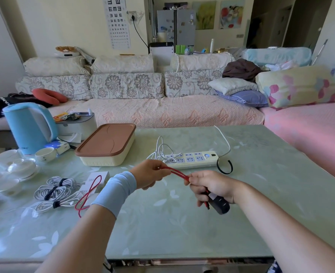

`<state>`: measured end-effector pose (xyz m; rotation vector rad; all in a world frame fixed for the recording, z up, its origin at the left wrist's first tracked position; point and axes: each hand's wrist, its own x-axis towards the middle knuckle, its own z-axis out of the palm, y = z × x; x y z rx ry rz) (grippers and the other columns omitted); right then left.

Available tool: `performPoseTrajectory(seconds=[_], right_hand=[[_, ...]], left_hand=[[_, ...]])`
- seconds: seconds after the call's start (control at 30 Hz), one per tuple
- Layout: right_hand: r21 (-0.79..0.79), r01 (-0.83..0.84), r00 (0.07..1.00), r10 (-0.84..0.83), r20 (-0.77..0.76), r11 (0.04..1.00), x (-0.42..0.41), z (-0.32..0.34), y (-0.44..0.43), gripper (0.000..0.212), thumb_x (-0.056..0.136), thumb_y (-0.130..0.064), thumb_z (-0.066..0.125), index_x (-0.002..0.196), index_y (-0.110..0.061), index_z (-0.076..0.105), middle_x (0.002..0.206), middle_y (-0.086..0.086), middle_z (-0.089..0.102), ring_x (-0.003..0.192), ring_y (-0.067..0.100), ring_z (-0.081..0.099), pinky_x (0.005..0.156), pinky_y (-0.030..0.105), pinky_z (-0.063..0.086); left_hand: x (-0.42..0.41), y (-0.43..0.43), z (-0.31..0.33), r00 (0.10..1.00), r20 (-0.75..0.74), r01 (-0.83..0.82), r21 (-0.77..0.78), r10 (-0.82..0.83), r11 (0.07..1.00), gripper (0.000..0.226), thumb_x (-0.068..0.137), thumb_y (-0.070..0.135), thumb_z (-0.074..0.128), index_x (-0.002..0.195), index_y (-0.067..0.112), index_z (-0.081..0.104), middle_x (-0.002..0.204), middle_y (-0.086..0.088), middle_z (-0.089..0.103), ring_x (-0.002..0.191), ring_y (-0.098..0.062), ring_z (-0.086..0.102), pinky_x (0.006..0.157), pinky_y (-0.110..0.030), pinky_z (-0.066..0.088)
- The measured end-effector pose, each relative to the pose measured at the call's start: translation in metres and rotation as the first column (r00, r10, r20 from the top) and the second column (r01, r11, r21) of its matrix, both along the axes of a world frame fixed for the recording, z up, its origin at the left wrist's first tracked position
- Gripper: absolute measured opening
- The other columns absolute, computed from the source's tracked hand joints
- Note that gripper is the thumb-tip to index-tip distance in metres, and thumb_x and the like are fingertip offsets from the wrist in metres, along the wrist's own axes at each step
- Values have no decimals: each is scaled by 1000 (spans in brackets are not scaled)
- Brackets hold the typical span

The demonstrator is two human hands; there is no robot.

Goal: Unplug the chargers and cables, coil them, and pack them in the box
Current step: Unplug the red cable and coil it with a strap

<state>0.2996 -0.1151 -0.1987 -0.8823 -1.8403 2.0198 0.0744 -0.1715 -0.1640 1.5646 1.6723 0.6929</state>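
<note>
A red cable (177,173) stretches as a doubled loop between my hands above the green table (202,223). My left hand (150,173) pinches one end of the loop; the rest of the cable trails down to the table at the left. My right hand (210,187) grips the other end together with a black charger (220,203). A white power strip (194,159) lies behind, with a loose white cable (162,151) plugged in. Coiled white cables (55,191) with black straps lie at the left. The cream box (105,146) has its brown lid on.
A blue kettle (29,127), white tea cups (44,154) and bowls crowd the table's left side. White charger boxes (95,181) lie near the coils. A black strap loop (224,166) rests beside the power strip. A sofa runs behind the table.
</note>
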Motion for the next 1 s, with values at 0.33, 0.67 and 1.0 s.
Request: performPoseTrajectory(seconds=[0.33,0.67,1.0], right_hand=[[-168,85,985,-108,-131,982,1,14,15,20,105,-18,35,94,-15,52,60,-3,29,45,12,35,53,28,44],[375,-43,997,18,69,926,-30,39,-24,13,83,-30,75,81,-19,70,61,-12,56,58,8,49,60,23,37],[205,-312,873,194,448,928,-5,31,1,19,97,-25,56,82,-15,63,60,-1,62,41,10,40,51,25,44]], left_hand=[[-7,8,22,980,105,-154,-141,169,978,43,94,54,47,67,20,50,52,6,32,40,-12,23,41,-17,16],[47,24,38,314,948,72,-82,56,994,38,100,45,36,75,18,47,45,11,22,37,-5,9,32,-17,9],[-1,25,21,936,-294,-136,202,192,970,38,90,49,56,70,23,75,55,-2,43,51,-18,34,53,-26,33]])
